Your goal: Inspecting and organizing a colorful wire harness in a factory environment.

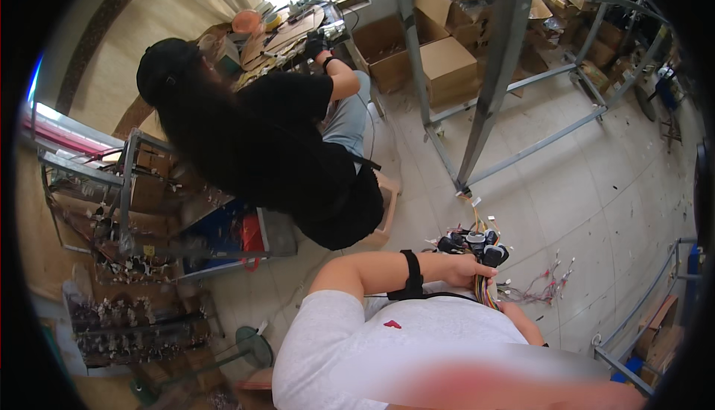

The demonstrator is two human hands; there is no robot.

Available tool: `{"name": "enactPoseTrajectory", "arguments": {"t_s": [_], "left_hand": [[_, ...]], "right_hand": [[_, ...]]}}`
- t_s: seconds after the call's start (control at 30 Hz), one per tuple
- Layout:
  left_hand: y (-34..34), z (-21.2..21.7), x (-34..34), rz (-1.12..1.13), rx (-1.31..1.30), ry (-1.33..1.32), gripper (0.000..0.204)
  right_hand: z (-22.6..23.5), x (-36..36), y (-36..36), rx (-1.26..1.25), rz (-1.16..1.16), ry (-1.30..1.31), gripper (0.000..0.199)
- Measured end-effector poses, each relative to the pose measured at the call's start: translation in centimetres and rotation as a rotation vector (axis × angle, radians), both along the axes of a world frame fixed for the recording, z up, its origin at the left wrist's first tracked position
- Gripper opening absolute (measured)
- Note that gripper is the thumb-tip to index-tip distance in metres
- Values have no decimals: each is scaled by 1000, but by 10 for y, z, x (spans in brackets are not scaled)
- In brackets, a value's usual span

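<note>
**Left hand (469,267) pinches a bundle of thin multicoloured wires (485,291) at four o'clock**

The wire bundle is held up in front of the pale grey T-shirt (424,328), gripped between the thumb and fingers of the left hand. Chunky black plastic connectors (494,253) cluster at its upper end, just beyond the fingers toward twelve o'clock, with a few thin yellow wires (475,216) standing out above them. A wide black band (412,272) circles the left forearm.

The right hand (512,313) is at five o'clock from the left one, near the lower end of the bundle. It is partly hidden, and I cannot tell whether its fingers are spread or closed on the wires.

At three o'clock from the left hand, a loose tangle of thin wires with small pale ends (553,287) shows against the light tiled floor (588,209).

At ten o'clock in the view, a co-worker in black top and cap (283,157) sits facing a cluttered bench (298,30) at eleven o'clock. An open brown cardboard box (447,67) stands at one o'clock, beside a tall grey metal frame (493,86).
</note>
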State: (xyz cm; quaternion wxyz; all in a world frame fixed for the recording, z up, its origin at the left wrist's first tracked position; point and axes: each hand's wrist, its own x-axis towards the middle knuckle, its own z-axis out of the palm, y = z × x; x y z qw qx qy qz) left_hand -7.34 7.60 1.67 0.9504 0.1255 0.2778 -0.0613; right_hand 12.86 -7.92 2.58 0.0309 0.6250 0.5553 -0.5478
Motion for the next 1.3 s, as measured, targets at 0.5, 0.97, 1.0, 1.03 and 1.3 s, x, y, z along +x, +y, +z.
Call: {"name": "enactPoseTrajectory", "arguments": {"t_s": [0.5, 0.97, 1.0, 1.03, 1.3], "left_hand": [[6, 19, 3, -64, 10, -43, 15], [10, 13, -1, -68, 172, -15, 18], [11, 11, -2, -51, 197, -8, 18], [12, 16, -4, -42, 213, -16, 18], [11, -8, -41, 54, 448, 88, 18]], "right_hand": [[-4, -1, -3, -50, 111, -58, 63], [-11, 2, 9, 34, 114, -65, 48], [-9, 1, 13, 66, 113, -75, 45], [-8, 1, 17, 128, 117, -47, 44], [-58, -7, 57, 133, 198, 117, 54]]}}
